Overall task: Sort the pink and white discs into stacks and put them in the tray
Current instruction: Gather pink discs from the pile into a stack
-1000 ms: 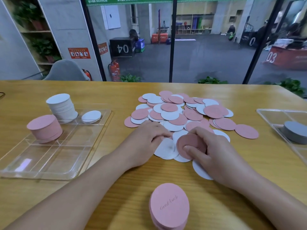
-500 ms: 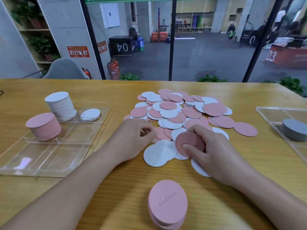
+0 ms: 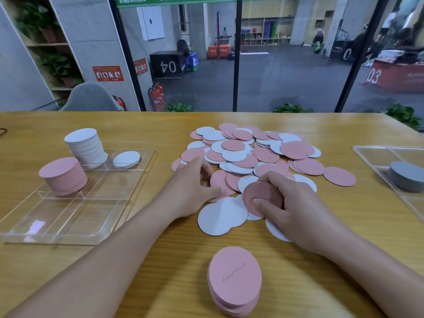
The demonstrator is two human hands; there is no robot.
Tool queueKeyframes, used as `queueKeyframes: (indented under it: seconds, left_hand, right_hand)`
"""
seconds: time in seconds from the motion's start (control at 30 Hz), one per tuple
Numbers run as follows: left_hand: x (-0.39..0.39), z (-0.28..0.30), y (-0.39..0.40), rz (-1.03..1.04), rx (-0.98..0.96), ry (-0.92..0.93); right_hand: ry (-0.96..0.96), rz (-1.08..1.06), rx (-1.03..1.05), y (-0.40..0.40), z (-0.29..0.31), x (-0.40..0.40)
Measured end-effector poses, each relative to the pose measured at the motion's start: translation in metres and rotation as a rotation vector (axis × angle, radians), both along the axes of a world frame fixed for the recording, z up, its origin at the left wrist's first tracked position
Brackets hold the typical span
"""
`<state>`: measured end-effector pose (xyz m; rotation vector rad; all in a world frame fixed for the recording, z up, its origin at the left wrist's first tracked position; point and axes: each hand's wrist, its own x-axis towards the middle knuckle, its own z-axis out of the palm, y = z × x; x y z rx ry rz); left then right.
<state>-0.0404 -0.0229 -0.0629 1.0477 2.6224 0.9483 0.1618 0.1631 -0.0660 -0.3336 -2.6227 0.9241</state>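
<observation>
Far left: clear tray [image 3: 128, 198] on the wooden table [image 3: 160, 260], holding a pink stack [image 3: 63, 175] in a near compartment, a taller white stack [image 3: 86, 145] behind it, one lone white disc [image 3: 126, 159] beside that. Centre: left hand [image 3: 192, 189] at the near edge of the mixed pile [image 3: 257, 154], fingers curled down onto a pink disc [image 3: 219, 180], seemingly pinching or dragging it; grip not fully visible. Nearest the camera: a small loose pink stack [image 3: 234, 281], not yet in the tray. Right of centre: right hand [image 3: 286, 203] clamped on a few gathered pink discs [image 3: 261, 193]. Far right: second tray [image 3: 376, 154] with grey discs [image 3: 407, 176]. Risks, judged: thin overlapping discs lifting in pairs, a white one riding along unnoticed; the tall white stack toppling if nudged.
</observation>
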Motion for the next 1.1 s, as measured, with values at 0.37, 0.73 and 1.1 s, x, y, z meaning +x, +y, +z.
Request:
queueKeyframes:
  seconds: [0.37, 0.73, 1.1]
  left_hand:
    - [-0.029, 0.004, -0.023, 0.043, 0.306, -0.079]
    - [0.002, 0.008, -0.012, -0.215, 0.377, -0.073]
    - [0.02, -0.002, -0.003, -0.451, 0.434, -0.234]
  right_hand:
    - [-0.005, 0.003, -0.01, 0.0, 0.001, 0.001]
    - [-0.028, 0.059, -0.032, 0.001, 0.003, 0.002]
    - [0.03, 0.074, -0.046, -0.003, 0.0, 0.001]
